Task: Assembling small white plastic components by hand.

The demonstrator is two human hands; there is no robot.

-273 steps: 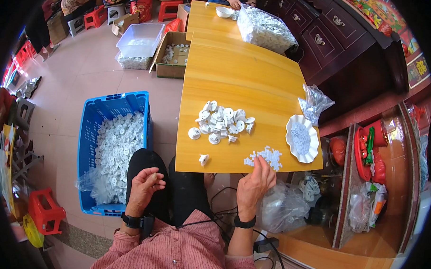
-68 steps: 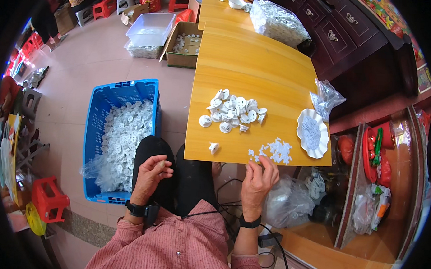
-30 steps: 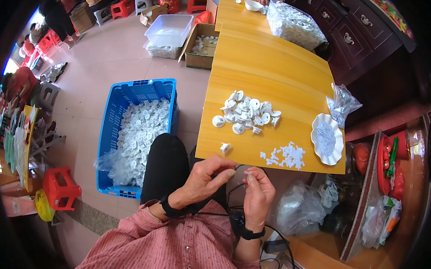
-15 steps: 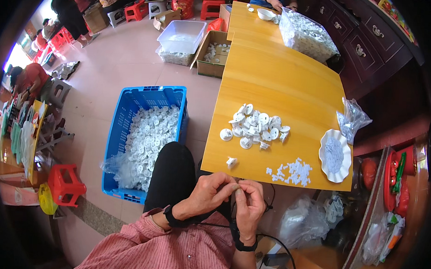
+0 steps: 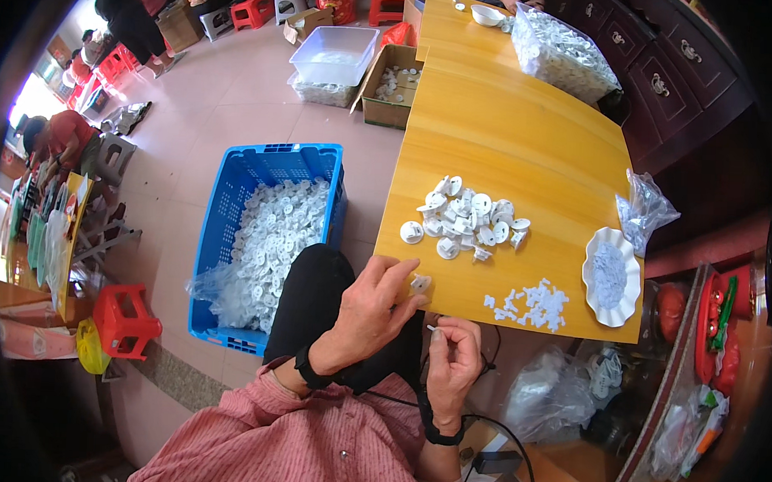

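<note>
My left hand point(image 5: 368, 307) reaches over the table's near left corner, thumb and fingers apart, with nothing visible between them. Just beyond its fingertips, a single white round-based plastic part point(image 5: 420, 283) lies on the wooden table point(image 5: 500, 143). Below the table edge, my right hand point(image 5: 452, 362) pinches a small white plastic piece point(image 5: 433, 328) between thumb and forefinger. Farther up the table sits a pile of white round-based plastic parts point(image 5: 467, 218). To the right of it, small white pieces point(image 5: 532, 306) lie scattered near the front edge.
A scalloped white dish point(image 5: 600, 313) holds more small pieces, beside a clear plastic bag point(image 5: 646, 212). On the floor at left, a blue crate point(image 5: 212, 235) is full of white parts. A large bagged container point(image 5: 562, 56) stands at the far end. A black cable point(image 5: 515, 449) hangs by my right wrist.
My hands were together and have parted. My left hand moved up to the lone part at the table corner. A small white piece now shows in my right hand. The view shifted slightly.
</note>
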